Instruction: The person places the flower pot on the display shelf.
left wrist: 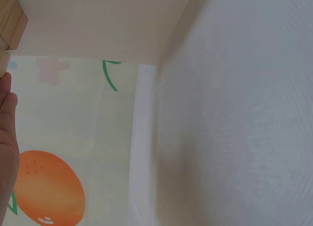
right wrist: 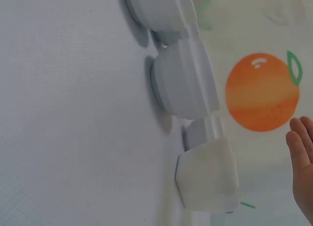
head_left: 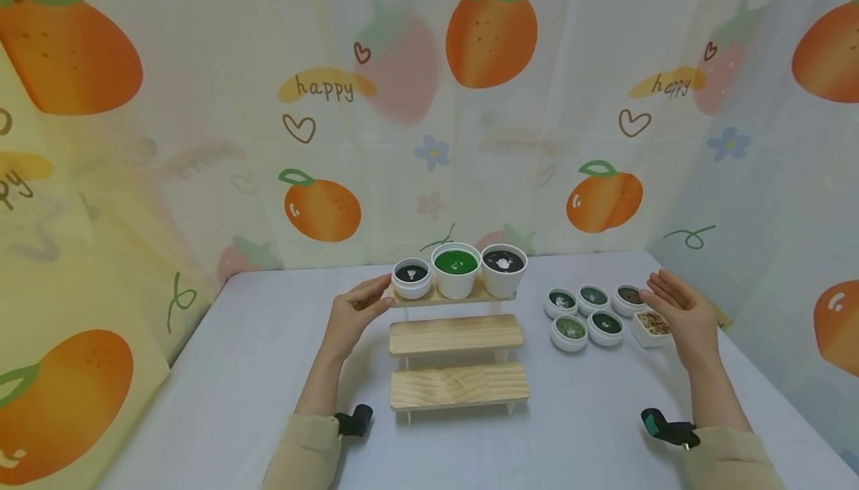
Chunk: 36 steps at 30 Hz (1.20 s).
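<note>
Straight left fingers (head_left: pixel 369 287) are touching the top shelf's (head_left: pixel 479 294) end, gripping nothing, ideally pressing lightly; straight, empty right fingers (head_left: pixel 666 294) are hovering near the white dish (head_left: pixel 649 339).

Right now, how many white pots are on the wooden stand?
3, all on the top shelf: short pot left, green-filled pot centre, tall dark-filled pot right. Any directly behind would be hidden.
</note>
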{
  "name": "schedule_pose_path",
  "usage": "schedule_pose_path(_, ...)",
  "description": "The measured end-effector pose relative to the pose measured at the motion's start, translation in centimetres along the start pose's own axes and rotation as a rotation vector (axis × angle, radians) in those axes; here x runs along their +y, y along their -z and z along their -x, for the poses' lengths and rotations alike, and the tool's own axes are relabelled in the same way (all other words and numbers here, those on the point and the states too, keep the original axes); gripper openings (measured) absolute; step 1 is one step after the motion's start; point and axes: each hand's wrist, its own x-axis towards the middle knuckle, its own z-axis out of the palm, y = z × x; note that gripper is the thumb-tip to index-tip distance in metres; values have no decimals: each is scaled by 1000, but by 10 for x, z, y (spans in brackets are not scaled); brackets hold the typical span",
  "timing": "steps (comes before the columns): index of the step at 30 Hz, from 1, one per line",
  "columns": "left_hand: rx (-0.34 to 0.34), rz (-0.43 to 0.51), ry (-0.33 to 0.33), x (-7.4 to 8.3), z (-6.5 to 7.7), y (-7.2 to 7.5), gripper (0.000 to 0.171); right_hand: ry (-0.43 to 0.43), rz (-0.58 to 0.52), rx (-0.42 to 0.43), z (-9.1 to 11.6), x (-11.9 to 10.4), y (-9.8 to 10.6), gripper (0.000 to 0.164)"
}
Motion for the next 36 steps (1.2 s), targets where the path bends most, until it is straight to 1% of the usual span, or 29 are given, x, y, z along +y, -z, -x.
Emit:
schedule_pose_path(4, -3, 3, -6, 0, 0, 0, 44, -9, -27, 81, 1, 7, 3, 73)
schedule_pose_path(8, -3, 8, -9, 0, -1, 1, 45, -59, 24, 170, 1, 12, 5, 74)
schedule_pose_path(13, 4, 0, 3, 0, -1, 1, 44, -200, 159, 268, 1, 17, 6, 77)
schedule_pose_path(15, 5, -12, 12, 0, -1, 1, 44, -256, 196, 295, 2, 19, 6, 77)
schedule_pose_path(17, 4, -22, 18, 0, -1, 1, 44, -295, 226, 316, 2, 20, 6, 77)
schedule_pose_path(22, 3, -33, 25, -1, -1, 0, 44, -347, 316, 322, 5, 25, 8, 77)
schedule_pose_path(24, 4, -29, 27, 0, -1, 0, 44, -350, 353, 311, 5, 26, 9, 78)
schedule_pose_path(31, 3, -34, 25, -1, -1, 0, 45, -382, 371, 341, 3, 27, 10, 77)
schedule_pose_path(34, 5, -34, 21, 0, -1, 0, 44, -389, 406, 336, 3, 28, 11, 77)
schedule_pose_path(36, 7, -31, 21, 0, -1, -1, 44, -378, 440, 321, 4, 29, 12, 75)
